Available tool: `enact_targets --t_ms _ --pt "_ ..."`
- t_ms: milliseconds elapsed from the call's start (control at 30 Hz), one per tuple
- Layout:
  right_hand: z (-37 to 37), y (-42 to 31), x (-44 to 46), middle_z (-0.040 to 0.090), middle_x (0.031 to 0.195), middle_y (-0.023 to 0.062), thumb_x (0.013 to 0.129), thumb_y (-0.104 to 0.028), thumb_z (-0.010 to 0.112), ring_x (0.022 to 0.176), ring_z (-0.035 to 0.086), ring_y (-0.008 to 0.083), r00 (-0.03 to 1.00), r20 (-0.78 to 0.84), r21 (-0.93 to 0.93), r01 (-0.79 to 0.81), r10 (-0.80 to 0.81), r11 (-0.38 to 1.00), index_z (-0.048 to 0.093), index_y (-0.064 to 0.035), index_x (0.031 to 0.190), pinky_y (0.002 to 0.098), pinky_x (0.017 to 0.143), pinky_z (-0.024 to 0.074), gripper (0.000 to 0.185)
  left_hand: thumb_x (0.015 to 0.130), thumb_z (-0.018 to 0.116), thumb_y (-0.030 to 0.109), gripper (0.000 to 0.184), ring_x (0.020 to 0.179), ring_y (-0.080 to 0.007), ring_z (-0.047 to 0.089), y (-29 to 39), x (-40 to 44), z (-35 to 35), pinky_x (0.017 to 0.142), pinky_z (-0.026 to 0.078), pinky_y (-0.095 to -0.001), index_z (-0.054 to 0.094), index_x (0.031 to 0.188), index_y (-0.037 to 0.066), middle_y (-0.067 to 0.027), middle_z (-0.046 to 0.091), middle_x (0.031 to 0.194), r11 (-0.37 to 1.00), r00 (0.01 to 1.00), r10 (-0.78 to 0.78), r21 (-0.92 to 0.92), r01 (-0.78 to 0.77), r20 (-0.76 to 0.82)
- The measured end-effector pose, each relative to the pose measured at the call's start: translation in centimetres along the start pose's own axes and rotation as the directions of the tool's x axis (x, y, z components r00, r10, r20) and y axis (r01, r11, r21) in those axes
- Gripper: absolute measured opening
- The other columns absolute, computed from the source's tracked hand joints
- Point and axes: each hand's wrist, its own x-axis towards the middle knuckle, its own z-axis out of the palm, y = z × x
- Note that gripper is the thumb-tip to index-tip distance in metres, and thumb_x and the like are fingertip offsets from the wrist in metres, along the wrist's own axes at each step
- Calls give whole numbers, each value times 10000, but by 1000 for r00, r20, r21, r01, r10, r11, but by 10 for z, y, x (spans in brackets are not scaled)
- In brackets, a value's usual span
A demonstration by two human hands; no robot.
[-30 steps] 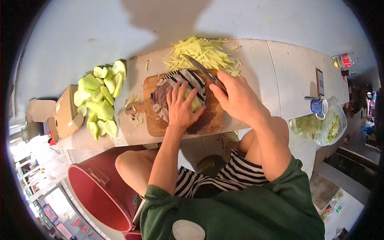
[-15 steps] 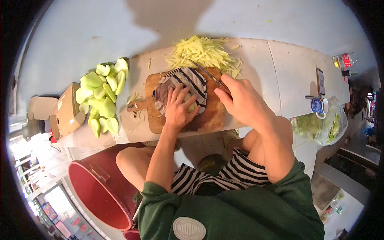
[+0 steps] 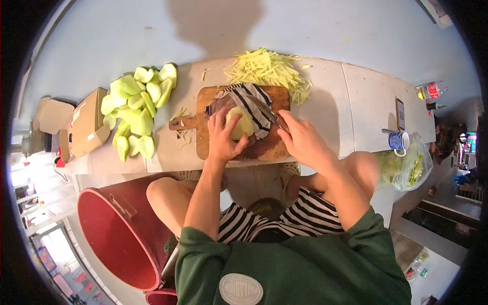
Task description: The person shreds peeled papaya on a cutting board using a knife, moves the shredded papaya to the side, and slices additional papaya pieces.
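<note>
One pale piece (image 3: 242, 125): yellow-green, smooth, rounded; on the cloth (image 3: 260, 126) laid over the board (image 3: 203, 140), beneath the left hand (image 3: 223, 138).
Left hand: fingers spread and bent over the pale piece, thumb at its near side, holding it.
Right hand (image 3: 303, 140): fingers closed round the handle of the knife (image 3: 265, 110).
Knife: long, narrow metal blade, slanting over the cloth beside the pale piece; contact cannot be told.
Cloth: soft, rumpled, dark stripes on light, brownish toward the left.
Board: wood, rounded corners, short handle at left, darkened near edge.
Shreds (image 3: 264, 68): thin, straight, yellow-green, heaped beyond the board.
Green pieces (image 3: 133, 107): smooth, curved, piled at left.
Box (image 3: 86, 124): brown cardboard, flaps open, beside the green pieces.
Surface (image 3: 325, 117): pale, flat, seamed.
Mug (image 3: 398, 142): blue outside, white within, far right.
</note>
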Motion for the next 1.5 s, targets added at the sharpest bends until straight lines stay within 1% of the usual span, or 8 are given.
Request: enact_targets --t_ms 133,567,767,1000,1200,1333,1433,1500 --pt "18 -3 1 663 1080 285 998 -181 581 972 630 511 999 -42 -3 -33 33 999 509 21 1186 564 816 506 285 733 719 80 383 1041 -372 592 13 -25 -8 926 498 -423 694 1114 45 -152 640 1157 990 989 -135 -28 137 63" --pt "57 -3 10 659 799 323 988 -182 612 801 663 513 995 -87 -88 39 -47 995 530 66 988 564 668 530 261 724 705 -8 353 977 -364 651 19 -4 -16 877 537 -428 685 1070 61 -160 680 1023 982 934 -152 158 105 323" --pt "41 -3 26 689 779 256 993 -233 599 732 687 462 996 74 -367 -13 43 930 543 30 976 534 636 552 269 741 698 -2 316 996 -348 670 28 17 -14 883 549 -409 688 1051 61 -171 684 1040 952 855 -237 284 111 461" --pt "43 0 38 689 776 182 922 -221 680 713 693 388 943 8 -361 314 -333 878 519 -34 939 488 606 544 246 780 753 100 256 1002 -325 674 25 20 -2 910 533 -422 726 1020 12 -162 692 1086 915 797 -195 398 -61 571" --pt "55 13 41 668 738 157 923 -236 673 719 691 379 988 143 -563 131 -59 816 518 -47 939 499 625 535 245 810 777 206 296 1112 -279 607 49 36 -24 974 478 -427 719 1040 30 -113 675 1108 937 752 -237 348 11 615" --pt "52 4 40 684 702 163 937 -237 649 683 687 403 949 20 -368 300 -315 880 524 -31 978 500 687 502 245 796 770 164 283 1147 -270 581 32 21 -11 944 483 -425 711 1041 34 -80 660 1116 929 880 -83 356 -102 468" --pt "53 4 40 687 690 173 946 -243 643 669 685 405 984 170 -561 133 -43 817 527 -23 982 501 706 499 251 785 761 140 303 1169 -280 578 41 30 -19 956 480 -432 697 1054 17 -92 663 1119 932 745 -228 362 -20 627" --pt "49 -10 39 686 691 175 950 -250 641 671 686 404 983 155 -524 166 -99 835 528 -22 980 509 709 499 256 784 758 137 311 1173 -282 578 42 26 -20 961 479 -428 693 1060 10 -93 664 1119 930 781 -200 366 -39 592"
